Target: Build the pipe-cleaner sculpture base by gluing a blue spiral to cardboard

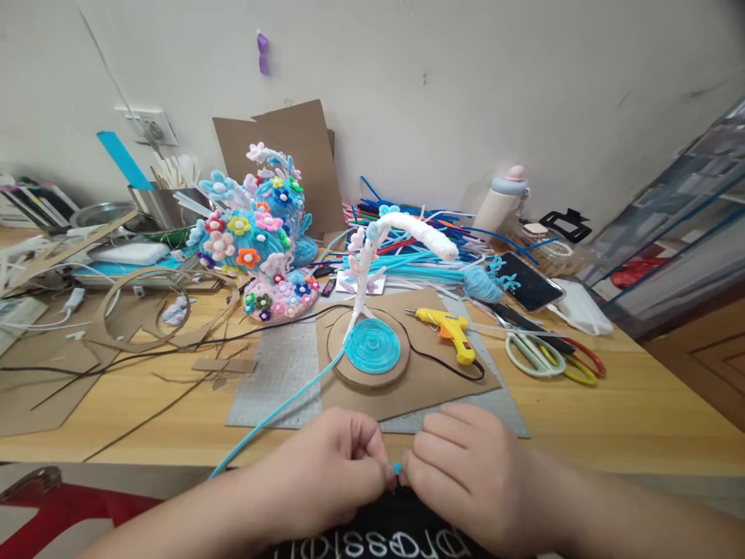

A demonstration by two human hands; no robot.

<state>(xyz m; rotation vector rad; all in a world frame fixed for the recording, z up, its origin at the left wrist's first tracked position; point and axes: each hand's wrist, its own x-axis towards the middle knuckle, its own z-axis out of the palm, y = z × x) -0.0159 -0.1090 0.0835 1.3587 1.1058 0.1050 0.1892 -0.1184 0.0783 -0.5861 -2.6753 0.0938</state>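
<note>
My left hand (341, 466) and my right hand (466, 470) meet at the table's front edge, both with fingers pinched. Between the fingertips shows a small piece of blue pipe cleaner (397, 469); most of it is hidden by the fingers. A long blue strand (273, 413) runs from the coiled blue disc (372, 346) down behind my left forearm. That coil lies on a round cardboard base (372, 380). From the base's back edge rises a white wrapped stem (362, 279), bent over to the right, with small pink and blue petals on it.
A yellow glue gun (451, 326) lies right of the base, its black cord trailing. Scissors (535, 353) and a phone (529, 281) are farther right. A flower-covered blue piece (259, 241) stands at the left, before cardboard sheets. Pipe cleaners (407, 233) are heaped at the back.
</note>
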